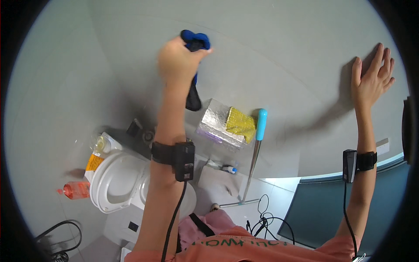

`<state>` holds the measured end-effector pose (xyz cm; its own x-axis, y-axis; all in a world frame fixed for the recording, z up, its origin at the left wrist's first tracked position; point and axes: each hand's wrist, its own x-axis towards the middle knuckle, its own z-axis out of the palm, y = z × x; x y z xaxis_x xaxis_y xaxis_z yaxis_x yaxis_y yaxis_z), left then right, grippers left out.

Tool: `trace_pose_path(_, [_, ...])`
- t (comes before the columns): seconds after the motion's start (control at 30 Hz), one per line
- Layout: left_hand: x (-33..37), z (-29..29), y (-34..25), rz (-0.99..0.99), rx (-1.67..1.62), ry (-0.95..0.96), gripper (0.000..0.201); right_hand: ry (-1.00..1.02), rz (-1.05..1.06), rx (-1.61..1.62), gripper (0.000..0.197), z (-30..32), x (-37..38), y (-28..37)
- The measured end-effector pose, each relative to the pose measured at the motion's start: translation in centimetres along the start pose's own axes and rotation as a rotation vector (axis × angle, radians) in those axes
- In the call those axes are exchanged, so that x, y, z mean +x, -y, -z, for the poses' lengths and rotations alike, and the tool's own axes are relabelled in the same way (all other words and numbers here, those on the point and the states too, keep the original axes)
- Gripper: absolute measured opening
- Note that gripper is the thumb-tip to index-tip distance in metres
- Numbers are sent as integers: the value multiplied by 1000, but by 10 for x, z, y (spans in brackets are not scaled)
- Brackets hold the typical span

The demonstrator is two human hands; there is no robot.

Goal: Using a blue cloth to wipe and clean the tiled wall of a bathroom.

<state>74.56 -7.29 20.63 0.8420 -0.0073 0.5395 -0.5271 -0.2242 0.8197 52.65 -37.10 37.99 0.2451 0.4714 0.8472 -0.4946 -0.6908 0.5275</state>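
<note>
Blue cloth (194,43): bunched in my left hand (176,59) against grey wall (270,52), tail hanging down; right hand (371,78) flat, fingers spread, well right.

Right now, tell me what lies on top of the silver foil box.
A yellow scrubbing cloth lies on the silver foil box, draped over its right end. The box surface beneath the cloth is covered, and its inside cannot be seen.
</note>
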Motion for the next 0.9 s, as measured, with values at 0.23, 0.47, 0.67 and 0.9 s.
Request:
trace_pose_path(0.23, [-3,-4,-3,-132,63,-100,29,-11,12,-12,68,0,-1,-8])
trace_pose_path(0.47, [-11,-9,-21,-134,105,-4,23,-19,8,4,68,-1,1,-6])
trace_pose_path(0.67, [-1,3,-4,-61,-6,-30,20,-22,19,0,67,-2,-2,-6])
trace_pose_path(0.9, [-10,-13,-12,-102,-27,9,23,-17,7,-8,68,-1,-3,-7])
